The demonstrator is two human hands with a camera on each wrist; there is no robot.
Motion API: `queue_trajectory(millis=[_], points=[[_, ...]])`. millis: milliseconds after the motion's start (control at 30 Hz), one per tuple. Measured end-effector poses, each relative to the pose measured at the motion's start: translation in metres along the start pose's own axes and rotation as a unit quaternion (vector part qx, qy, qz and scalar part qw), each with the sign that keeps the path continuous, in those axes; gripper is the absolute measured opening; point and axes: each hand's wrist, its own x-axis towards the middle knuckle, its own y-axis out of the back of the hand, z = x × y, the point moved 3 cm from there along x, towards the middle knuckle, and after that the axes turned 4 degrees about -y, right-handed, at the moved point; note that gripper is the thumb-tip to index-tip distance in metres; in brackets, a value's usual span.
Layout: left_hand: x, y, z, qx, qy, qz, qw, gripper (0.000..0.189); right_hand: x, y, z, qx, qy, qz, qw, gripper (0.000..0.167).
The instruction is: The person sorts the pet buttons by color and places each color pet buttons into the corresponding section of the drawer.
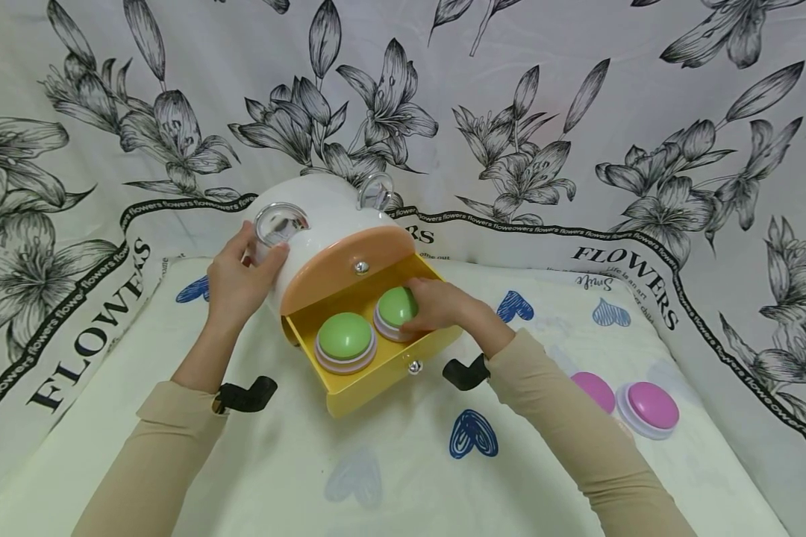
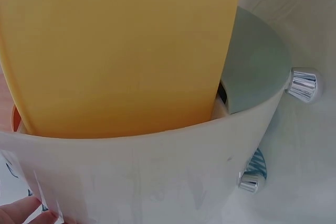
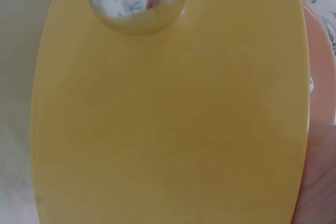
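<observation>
A heart-print sheet [image 1: 269, 462] spreads beneath both grips. The rounded white cabinet [image 1: 322, 205] is just right of the left grip [image 1: 242, 280], which touches its shell with thumb and fingers apart. Its pulled-out yellow drawer [image 1: 376, 386] lies under the right grip [image 1: 438, 306]. That grip, fingertips partly hidden, seems to pinch one green-domed button [image 1: 398, 307] inside the drawer; another green-domed button [image 1: 345, 337] sits beside it, toward the left grip. Two pink-domed buttons [image 1: 653, 405] lie right of the right grip.

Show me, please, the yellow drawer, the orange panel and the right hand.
Yellow drawer [image 1: 375, 382]: head view, its front face.
Orange panel [image 1: 336, 271]: head view, left of its knob.
Right hand [image 1: 436, 304]: head view, its back.
</observation>
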Motion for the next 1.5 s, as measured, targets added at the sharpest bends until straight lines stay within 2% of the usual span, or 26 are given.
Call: queue_trajectory(millis=[433, 600, 933, 1200, 1500], points=[[-0.001, 0.000, 0.000, -0.004, -0.006, 0.001, 1.0000, 0.067, -0.004, 0.004, -0.005, -0.011, 0.011, -0.006, 0.9999, 0.070], [-0.001, 0.000, 0.001, -0.008, -0.006, 0.001, 1.0000, 0.067, -0.009, 0.008, -0.007, -0.016, 0.022, 0.038, 0.9989, 0.063], [-0.002, 0.000, 0.000, -0.015, -0.009, 0.002, 0.9998, 0.067, -0.028, 0.017, -0.015, 0.026, 0.068, 0.112, 0.9911, 0.052], [-0.002, 0.000, 0.000, -0.018, -0.012, 0.002, 0.9998, 0.066, -0.048, 0.012, -0.016, 0.078, 0.077, 0.196, 0.9744, 0.038], [-0.001, 0.000, 0.002, -0.020, -0.018, 0.004, 0.9996, 0.065, -0.074, 0.004, -0.012, 0.133, 0.113, 0.293, 0.9401, 0.028]])
